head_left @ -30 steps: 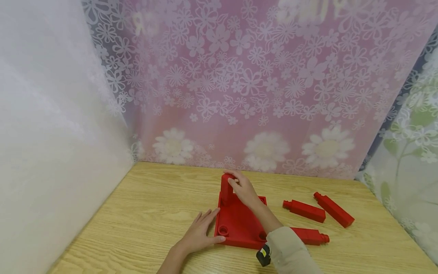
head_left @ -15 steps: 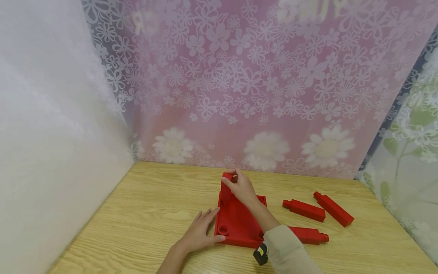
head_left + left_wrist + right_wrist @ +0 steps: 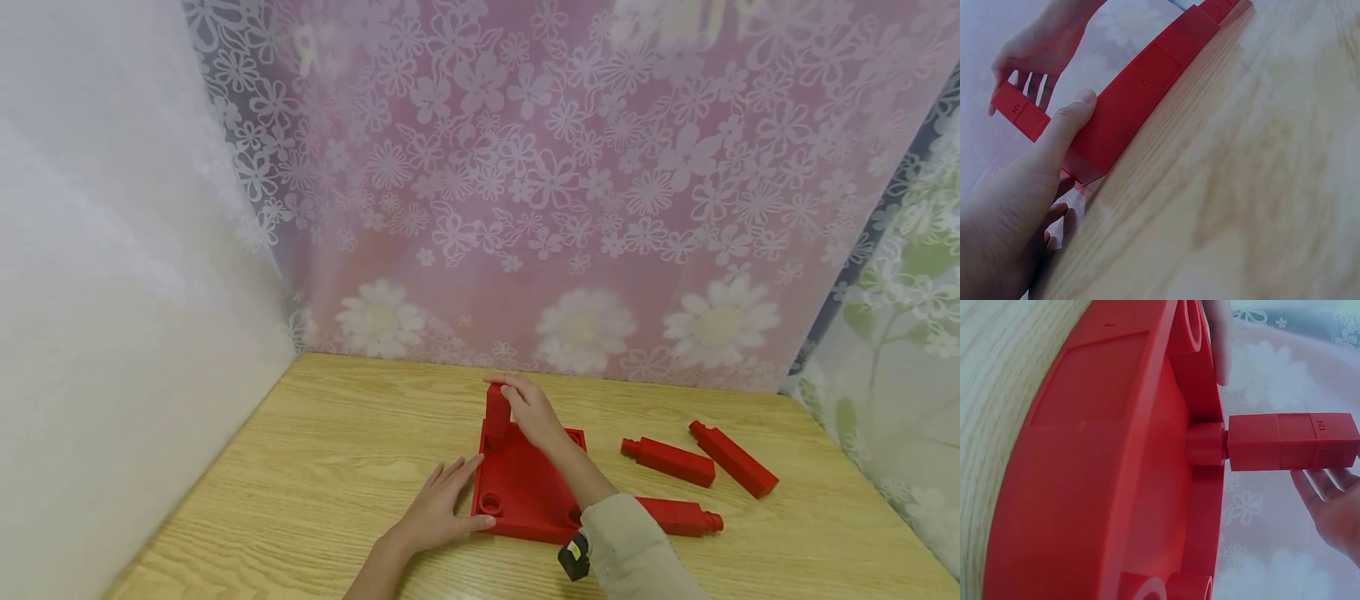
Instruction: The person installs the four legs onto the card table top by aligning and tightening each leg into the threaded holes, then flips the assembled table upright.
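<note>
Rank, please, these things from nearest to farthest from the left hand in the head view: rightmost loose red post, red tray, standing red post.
1. Red tray: touched by the left hand.
2. Standing red post: at the tray's far left corner.
3. Rightmost loose red post: lying right of the tray.

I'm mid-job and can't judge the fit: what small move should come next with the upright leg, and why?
Probably twist the upright leg down into its socket with the right hand: a narrow neck shows between them, and the left hand touches the tray.
</note>
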`<state>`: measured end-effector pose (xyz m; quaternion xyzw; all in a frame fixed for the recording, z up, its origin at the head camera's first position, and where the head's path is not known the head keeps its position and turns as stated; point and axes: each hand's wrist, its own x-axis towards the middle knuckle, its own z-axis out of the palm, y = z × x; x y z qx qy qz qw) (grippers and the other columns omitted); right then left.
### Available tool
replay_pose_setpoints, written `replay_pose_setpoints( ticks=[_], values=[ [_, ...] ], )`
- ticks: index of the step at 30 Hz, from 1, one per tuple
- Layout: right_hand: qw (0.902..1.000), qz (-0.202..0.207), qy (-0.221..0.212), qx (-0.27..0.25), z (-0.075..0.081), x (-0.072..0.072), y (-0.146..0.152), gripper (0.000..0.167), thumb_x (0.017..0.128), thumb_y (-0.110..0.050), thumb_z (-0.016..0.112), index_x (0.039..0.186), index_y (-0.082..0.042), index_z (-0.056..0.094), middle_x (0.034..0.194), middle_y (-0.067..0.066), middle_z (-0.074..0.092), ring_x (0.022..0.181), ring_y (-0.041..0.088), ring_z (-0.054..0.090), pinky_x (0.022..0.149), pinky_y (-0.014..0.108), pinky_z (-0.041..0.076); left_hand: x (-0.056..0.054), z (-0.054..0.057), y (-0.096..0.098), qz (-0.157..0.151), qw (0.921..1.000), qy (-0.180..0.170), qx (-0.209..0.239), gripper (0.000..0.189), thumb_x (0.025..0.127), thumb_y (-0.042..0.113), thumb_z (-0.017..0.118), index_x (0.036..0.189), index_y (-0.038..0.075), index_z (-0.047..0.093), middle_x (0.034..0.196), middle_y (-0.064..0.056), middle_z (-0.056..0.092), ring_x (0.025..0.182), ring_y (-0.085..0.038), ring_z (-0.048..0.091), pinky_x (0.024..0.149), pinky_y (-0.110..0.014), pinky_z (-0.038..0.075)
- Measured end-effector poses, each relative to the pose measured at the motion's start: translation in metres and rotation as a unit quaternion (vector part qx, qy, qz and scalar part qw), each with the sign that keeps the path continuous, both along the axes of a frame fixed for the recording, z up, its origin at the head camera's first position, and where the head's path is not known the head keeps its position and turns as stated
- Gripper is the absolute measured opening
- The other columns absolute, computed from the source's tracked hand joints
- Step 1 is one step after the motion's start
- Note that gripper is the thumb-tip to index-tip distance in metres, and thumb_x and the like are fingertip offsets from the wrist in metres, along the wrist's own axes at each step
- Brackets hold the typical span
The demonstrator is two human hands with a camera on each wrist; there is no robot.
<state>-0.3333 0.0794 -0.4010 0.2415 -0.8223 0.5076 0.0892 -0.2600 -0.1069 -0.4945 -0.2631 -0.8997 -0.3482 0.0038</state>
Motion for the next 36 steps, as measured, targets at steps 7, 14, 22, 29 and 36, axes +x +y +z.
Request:
replay_pose_setpoints(
  ticks=[7,14,22,29,36],
  values=[
    [0.9997,0.011,-0.021,-0.007,-0.001,0.002,0.004,0.031,0.097,-0.013,0.046,0.127,-0.014,0.055,0.125,0.011,0.050,0.096,0.029,0.053,0.078,0.047,0.048,0.000,-0.001,0.000,0.002,1.0000,-0.003,-0.001,0.086,0.078,0.063,0.056,0.146,0.018,0.027,0.143,-0.005,0.035,0.134,-0.024,0.022,0.109,-0.046,0.009],
    [0.9989,-0.029,-0.036,0.004,-0.004,0.000,0.004,0.035,0.091,-0.027,0.059,0.124,-0.015,0.056,0.114,0.004,0.053,0.089,0.022,0.054,0.065,0.034,0.053,0.000,-0.003,0.000,0.004,1.0000,-0.008,-0.001,0.086,0.078,0.063,0.056,0.146,0.020,0.027,0.143,-0.004,0.035,0.134,-0.023,0.022,0.109,-0.046,0.009],
    [0.9953,-0.096,-0.012,-0.005,-0.010,-0.003,-0.004,0.036,0.086,-0.034,0.065,0.112,-0.012,0.056,0.101,0.004,0.058,0.089,0.020,0.056,0.073,0.034,0.052,0.000,-0.003,0.001,0.006,0.9999,-0.009,-0.001,0.086,0.078,0.064,0.057,0.146,0.020,0.027,0.143,-0.004,0.035,0.134,-0.023,0.022,0.109,-0.046,0.009],
    [0.9929,-0.068,-0.058,-0.079,-0.015,-0.004,-0.009,0.036,0.088,-0.024,0.064,0.120,-0.011,0.051,0.101,0.008,0.057,0.087,0.024,0.056,0.071,0.033,0.050,0.001,-0.001,0.002,0.006,0.9999,-0.009,-0.001,0.086,0.078,0.063,0.057,0.146,0.018,0.028,0.143,-0.004,0.036,0.134,-0.023,0.022,0.109,-0.047,0.009],
    [0.9787,0.018,-0.132,-0.156,-0.011,-0.003,-0.004,0.034,0.095,-0.021,0.054,0.127,-0.010,0.054,0.111,0.007,0.058,0.097,0.029,0.049,0.077,0.042,0.041,0.001,-0.002,0.002,0.007,1.0000,-0.003,-0.005,0.087,0.077,0.065,0.056,0.145,0.018,0.029,0.142,-0.003,0.036,0.134,-0.023,0.023,0.109,-0.046,0.010]
  ],
)
